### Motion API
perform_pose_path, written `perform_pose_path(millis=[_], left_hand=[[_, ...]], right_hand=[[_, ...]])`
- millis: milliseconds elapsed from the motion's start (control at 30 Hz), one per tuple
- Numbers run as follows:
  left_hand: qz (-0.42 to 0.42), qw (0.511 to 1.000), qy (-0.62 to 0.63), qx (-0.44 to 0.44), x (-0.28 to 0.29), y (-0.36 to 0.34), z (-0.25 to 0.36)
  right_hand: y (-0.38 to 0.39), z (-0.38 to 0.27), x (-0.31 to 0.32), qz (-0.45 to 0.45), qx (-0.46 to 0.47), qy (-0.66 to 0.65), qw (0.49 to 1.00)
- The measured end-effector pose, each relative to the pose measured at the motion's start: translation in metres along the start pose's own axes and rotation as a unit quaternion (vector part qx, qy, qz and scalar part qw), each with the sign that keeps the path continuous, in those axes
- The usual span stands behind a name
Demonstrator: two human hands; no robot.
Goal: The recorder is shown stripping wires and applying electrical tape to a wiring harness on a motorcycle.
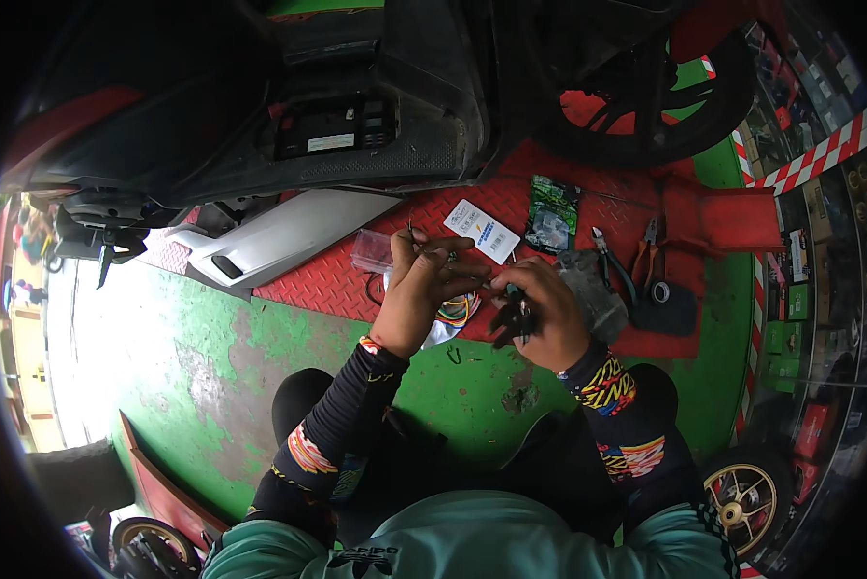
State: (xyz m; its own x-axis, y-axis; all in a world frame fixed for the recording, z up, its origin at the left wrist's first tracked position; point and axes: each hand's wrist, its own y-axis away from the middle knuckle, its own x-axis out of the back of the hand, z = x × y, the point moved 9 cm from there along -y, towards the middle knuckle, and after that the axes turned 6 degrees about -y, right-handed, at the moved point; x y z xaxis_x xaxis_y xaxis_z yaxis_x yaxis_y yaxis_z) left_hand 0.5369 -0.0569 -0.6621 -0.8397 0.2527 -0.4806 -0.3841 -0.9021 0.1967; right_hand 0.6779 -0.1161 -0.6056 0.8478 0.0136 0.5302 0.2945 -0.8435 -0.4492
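Both hands meet over the red platform in front of the scooter. My left hand (422, 289) is closed, its fingers bent. A thin dark piece (410, 232) sticks up by its thumb and forefinger; its kind is too small to tell. Close beside it, my right hand (542, 309) curls round a small dark object with a greenish part, mostly hidden by the fingers. Below and between the hands lies a bundle of coloured wires (461, 309). Just beyond the fingertips rests a white printed card (482, 232). A crumpled clear plastic bag (593, 294) lies right of my right hand.
The black scooter (231, 154) stands across the far side, its battery (335, 130) exposed. A silver-grey side panel (279, 241) lies at left. Orange-handled pliers (646, 256), dark-handled pliers (615, 262), a tape roll (660, 294) and a green packet (553, 214) rest on the red platform (337, 285).
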Motion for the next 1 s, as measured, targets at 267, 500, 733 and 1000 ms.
perform_pose_path(millis=[267, 500, 733, 1000], left_hand=[[0.048, 0.986, -0.156, 0.039, 0.022, 0.002, -0.012], [0.213, 0.724, -0.635, -0.166, 0.022, 0.017, 0.030], [-0.090, 0.832, -0.516, -0.184, -0.041, 0.019, 0.025], [-0.034, 0.838, -0.526, -0.142, -0.031, 0.016, 0.024]], right_hand=[[0.011, 0.037, 0.005, 0.130, -0.177, -0.320, 0.921], [0.011, 0.049, 0.001, 0.128, -0.257, -0.391, 0.874], [0.015, 0.056, -0.003, 0.122, -0.272, -0.333, 0.894], [0.009, 0.039, 0.008, 0.125, -0.203, -0.226, 0.944]])
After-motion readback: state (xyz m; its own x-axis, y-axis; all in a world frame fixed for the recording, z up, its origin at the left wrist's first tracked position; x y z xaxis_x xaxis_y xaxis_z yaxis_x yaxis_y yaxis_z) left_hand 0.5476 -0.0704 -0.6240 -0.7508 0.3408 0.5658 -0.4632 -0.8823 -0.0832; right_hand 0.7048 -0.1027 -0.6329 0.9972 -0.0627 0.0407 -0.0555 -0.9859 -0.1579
